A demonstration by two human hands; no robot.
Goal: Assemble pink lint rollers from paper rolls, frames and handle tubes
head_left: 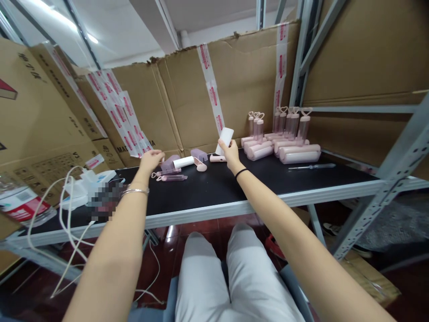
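My right hand (230,153) is closed around a white roll (225,137), tilted above the back part of the black shelf. Beside that hand lies a pale pink piece (217,158). My left hand (152,159) has its fingers pressed together over the left part of the shelf; what they hold, if anything, is too small to make out. Near it lie a purple translucent piece (170,163), another white roll (183,162) and clear pink tubes with heart-shaped loops (174,178). A pink part with a rounded end (201,167) and a second purple piece (200,154) lie between my hands.
Pink cylinders with white rolls (300,154) lie at the right, with upright heart-topped tubes (292,124) behind. A thin clear tool (311,167) lies before them. At the left are a power strip (80,188), white cables and a bottle (25,203). Cardboard (248,76) walls the back.
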